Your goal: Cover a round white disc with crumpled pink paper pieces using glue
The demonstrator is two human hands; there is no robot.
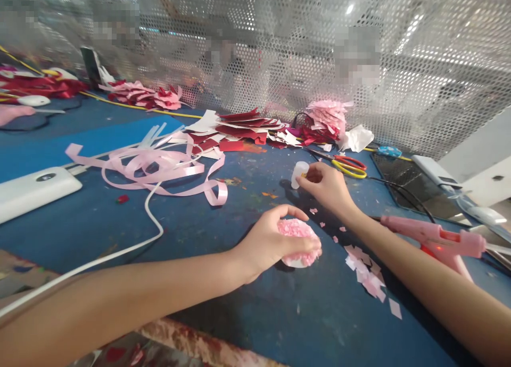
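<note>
My left hand [275, 244] is wrapped round a ball [297, 234] covered in small pink paper pieces, with a white patch showing at its lower side. Farther back and to the right, my right hand [325, 186] grips a small translucent white bottle [300, 174] between thumb and fingers, just above the blue table [247, 314]. Small pink paper squares [369, 279] lie scattered to the right of the ball, beside my right forearm.
A pink glue gun [435, 236] rests at the right, near scissors [349, 164] and a dark tablet [415, 188]. Pink ribbon [159, 164], a white power bank [40, 191] and its cable lie left. Red and white paper strips [235, 132] are stacked before a perforated metal screen [259, 47].
</note>
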